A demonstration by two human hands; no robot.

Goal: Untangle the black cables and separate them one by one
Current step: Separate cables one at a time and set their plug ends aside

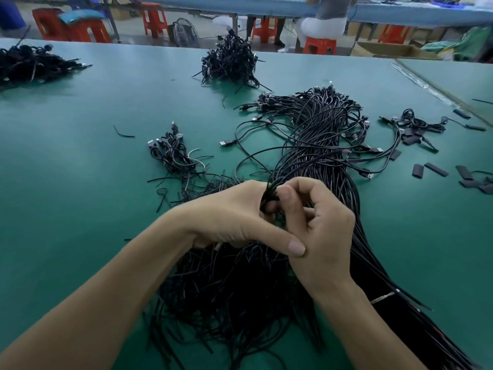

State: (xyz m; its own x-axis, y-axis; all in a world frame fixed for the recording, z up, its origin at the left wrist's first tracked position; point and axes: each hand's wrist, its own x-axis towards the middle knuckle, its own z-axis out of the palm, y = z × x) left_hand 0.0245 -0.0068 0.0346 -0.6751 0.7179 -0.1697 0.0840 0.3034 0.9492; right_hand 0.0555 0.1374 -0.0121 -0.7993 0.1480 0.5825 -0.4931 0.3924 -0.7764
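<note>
— Closest to us is the loose tangle of black cables (226, 289), sprawled on the green bench (80, 161) beneath both forearms. Why are the hands raised above it?

— Probably to lift a few strands clear of the mass. The left hand (234, 214) has its fingers curled round a small bunch of held strands (269, 193). The right hand (320, 222) pinches the same bunch between thumb and bent fingers, just where the ends stick up. I'd say one hand anchors while the other picks a single cable out.

— And the long bundle (320, 145) running away from the hands?

— It lies roughly straight and combed, with its plugs fanned out at the far end. The held strands arc up out of it, so the pull likely runs along its length.

— How do the cables look?

— Thin, matte black and springy, holding their loops. Near us the cut ends are bare and kinked; the far ends carry silvery plugs.

— The smaller heaps?

— One small heap (173, 153) sits to the left and another heap (230, 60) further back, well apart from the tangle. I can't tell whether those are finished work.
</note>
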